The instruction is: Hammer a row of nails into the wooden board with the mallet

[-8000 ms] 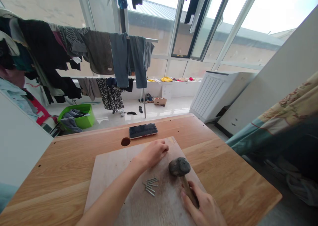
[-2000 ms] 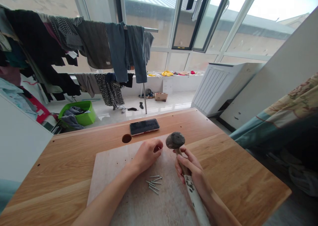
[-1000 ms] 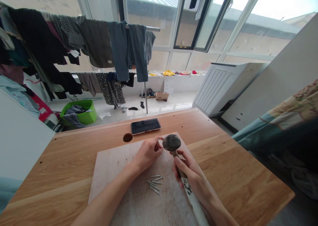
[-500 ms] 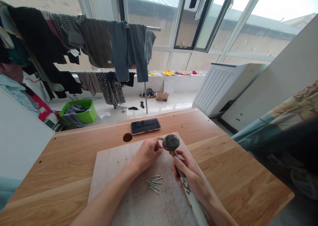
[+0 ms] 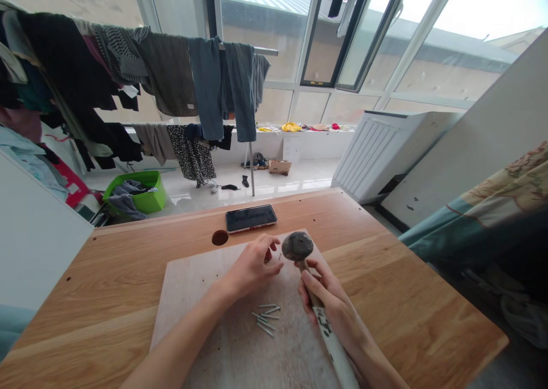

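My right hand [image 5: 326, 299] is closed round the handle of a hammer [image 5: 297, 246]. The hammer's dark round head hovers just right of a small nail [image 5: 280, 256] that stands on the pale wooden board [image 5: 201, 332]. My left hand [image 5: 250, 265] rests on the board beside that nail. Its fingers are parted and the fingertips sit just left of the nail, apparently not touching it. Several loose nails [image 5: 265, 316] lie in a little heap on the board between my two forearms.
The board lies on a wooden table [image 5: 385, 298] with a round cable hole [image 5: 220, 238]. A dark phone [image 5: 250, 218] lies flat behind the board. Beyond the table are a clothes rack with hanging laundry [image 5: 171, 86], a green basket [image 5: 141, 198] and a white radiator cover [image 5: 377, 149].
Eight seconds ago the hammer lay low on the board; my right hand lifted it to the nail. In the last half second my left fingers parted from their pinch on the nail.
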Tool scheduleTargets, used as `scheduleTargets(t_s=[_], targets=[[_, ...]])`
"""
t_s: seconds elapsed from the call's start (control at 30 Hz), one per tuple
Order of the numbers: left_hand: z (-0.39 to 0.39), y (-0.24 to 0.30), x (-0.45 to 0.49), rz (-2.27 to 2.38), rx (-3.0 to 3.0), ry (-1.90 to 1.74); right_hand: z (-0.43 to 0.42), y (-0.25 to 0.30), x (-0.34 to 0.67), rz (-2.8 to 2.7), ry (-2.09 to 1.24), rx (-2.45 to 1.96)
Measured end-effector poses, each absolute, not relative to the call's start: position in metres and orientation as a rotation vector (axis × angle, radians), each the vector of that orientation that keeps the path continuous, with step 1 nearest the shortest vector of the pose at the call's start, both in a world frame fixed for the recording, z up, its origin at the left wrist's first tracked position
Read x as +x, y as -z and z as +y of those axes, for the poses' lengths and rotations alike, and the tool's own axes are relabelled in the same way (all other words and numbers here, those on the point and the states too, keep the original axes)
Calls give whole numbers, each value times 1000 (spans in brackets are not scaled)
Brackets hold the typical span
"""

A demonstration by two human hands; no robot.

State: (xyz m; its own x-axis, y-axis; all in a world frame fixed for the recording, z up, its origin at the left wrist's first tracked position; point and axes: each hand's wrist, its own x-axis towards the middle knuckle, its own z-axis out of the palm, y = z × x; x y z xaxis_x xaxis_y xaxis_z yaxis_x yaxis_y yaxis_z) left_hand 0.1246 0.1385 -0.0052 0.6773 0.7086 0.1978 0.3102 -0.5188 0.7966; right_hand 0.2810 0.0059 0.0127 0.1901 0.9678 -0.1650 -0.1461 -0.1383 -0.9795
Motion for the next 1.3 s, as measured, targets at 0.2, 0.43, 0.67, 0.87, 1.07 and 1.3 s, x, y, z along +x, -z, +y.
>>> scheduleTargets(t_s=[0.2,0.43,0.67,0.87,1.07,1.3], targets=[[118,-35,96,659,2462,-11,6,-11,282,-858,-1216,-1273],[94,-31,108,655,2697,39,7,-9,283,-840,-1209,-1258],[128,-32,89,656,2471,-207,8,-13,282,-831,-1204,-1246],[155,-9,87,707,2064,-507,7,-15,282,-833,-1206,-1259],[152,9,97,729,1972,-669,8,-15,282,-849,-1206,-1274],[146,14,100,711,2065,-715,6,-15,282,-853,-1196,-1292]])
